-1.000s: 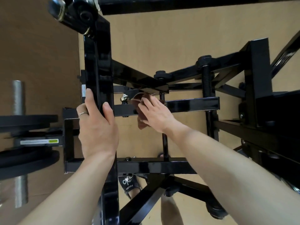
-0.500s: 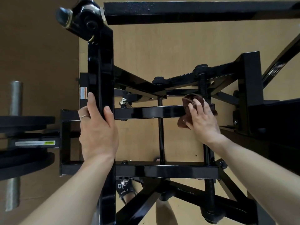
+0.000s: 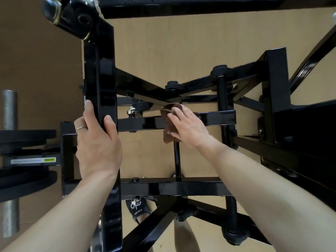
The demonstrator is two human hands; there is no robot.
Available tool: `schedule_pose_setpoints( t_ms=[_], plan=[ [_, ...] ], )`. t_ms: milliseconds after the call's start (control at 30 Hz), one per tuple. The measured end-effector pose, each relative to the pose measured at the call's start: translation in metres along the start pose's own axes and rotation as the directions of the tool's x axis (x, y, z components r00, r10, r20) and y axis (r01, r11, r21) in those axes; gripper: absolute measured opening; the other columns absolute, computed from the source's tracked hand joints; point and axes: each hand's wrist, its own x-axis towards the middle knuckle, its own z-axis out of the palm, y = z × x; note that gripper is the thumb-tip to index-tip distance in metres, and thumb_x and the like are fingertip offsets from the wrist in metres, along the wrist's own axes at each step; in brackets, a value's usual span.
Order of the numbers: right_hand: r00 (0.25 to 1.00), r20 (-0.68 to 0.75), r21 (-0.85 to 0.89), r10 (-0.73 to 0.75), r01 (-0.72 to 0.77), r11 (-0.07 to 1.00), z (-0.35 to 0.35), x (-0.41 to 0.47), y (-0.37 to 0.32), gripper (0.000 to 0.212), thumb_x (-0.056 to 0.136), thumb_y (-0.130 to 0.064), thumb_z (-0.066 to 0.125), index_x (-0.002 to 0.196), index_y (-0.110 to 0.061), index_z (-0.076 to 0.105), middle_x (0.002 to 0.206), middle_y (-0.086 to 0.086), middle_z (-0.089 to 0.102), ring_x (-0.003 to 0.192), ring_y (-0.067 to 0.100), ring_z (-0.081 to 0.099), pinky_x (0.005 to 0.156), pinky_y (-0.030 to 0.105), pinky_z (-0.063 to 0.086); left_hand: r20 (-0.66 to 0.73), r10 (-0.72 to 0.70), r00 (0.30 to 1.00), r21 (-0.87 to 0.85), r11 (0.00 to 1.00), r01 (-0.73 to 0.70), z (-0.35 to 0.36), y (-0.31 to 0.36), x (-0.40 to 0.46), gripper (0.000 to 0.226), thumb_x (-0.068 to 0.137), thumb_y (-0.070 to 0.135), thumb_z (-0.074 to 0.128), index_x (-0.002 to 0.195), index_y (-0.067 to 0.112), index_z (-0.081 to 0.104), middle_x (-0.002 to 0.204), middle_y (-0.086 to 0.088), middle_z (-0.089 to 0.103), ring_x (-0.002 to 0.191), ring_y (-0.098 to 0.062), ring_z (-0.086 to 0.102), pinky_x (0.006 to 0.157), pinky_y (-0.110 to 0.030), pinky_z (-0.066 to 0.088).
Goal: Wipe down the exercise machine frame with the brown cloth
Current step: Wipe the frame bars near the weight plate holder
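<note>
1. the left hand (image 3: 98,146) grips the glossy black upright post (image 3: 101,91) of the exercise machine frame, fingers wrapped over its left edge and thumb lying on its right face; a ring (image 3: 80,128) sits on one finger.
2. the right hand (image 3: 189,127) presses the brown cloth (image 3: 168,132) flat against the horizontal crossbar (image 3: 218,118), fingers extended over the fabric rather than curled round it.
3. the brown cloth drapes over the crossbar about midway along its length, one bunched part showing above the fingers and a flap hanging below the bar, just beside the thin vertical rod (image 3: 177,160).
4. a threaded black bolt (image 3: 222,91) stands to the right of the right hand, well apart from the cloth.
5. a second, lower crossbar (image 3: 172,188) runs beneath both forearms.
6. black weight plates (image 3: 25,135) on a grey metal sleeve (image 3: 8,110) sit at the far left.
7. a black sandal (image 3: 139,209) on a foot shows on the tan floor (image 3: 163,51) below the frame.
</note>
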Motion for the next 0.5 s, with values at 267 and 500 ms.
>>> schedule_pose_setpoints(
  t_ms=[267, 500],
  plan=[
    [0.948, -0.031, 0.067, 0.315, -0.313, 0.947, -0.017, -0.073, 0.086, 0.066, 0.096, -0.044, 0.066, 0.151, -0.018, 0.041, 0.162, 0.014, 0.029, 0.156, 0.036, 0.015, 0.129, 0.051, 0.007, 0.018, -0.035, 0.999, -0.01, 0.999, 0.035, -0.004, 0.006, -0.001, 0.052, 0.108, 0.047, 0.034, 0.157, 0.034, 0.018, 0.148, -0.017, 0.039, 0.106, -0.043, 0.058, 0.074, -0.051, 0.048],
    [0.958, -0.018, -0.031, 0.287, -0.288, 0.957, 0.002, -0.048, 0.053, 0.073, 0.098, -0.044, 0.063, 0.155, -0.008, 0.036, 0.163, 0.021, 0.024, 0.156, 0.045, 0.009, 0.128, 0.053, 0.003, 0.012, -0.037, 0.999, -0.011, 0.999, 0.037, -0.002, 0.006, -0.001, 0.051, 0.108, 0.048, 0.033, 0.155, 0.037, 0.017, 0.149, -0.016, 0.039, 0.098, -0.038, 0.058, 0.07, -0.046, 0.043]
  ],
)
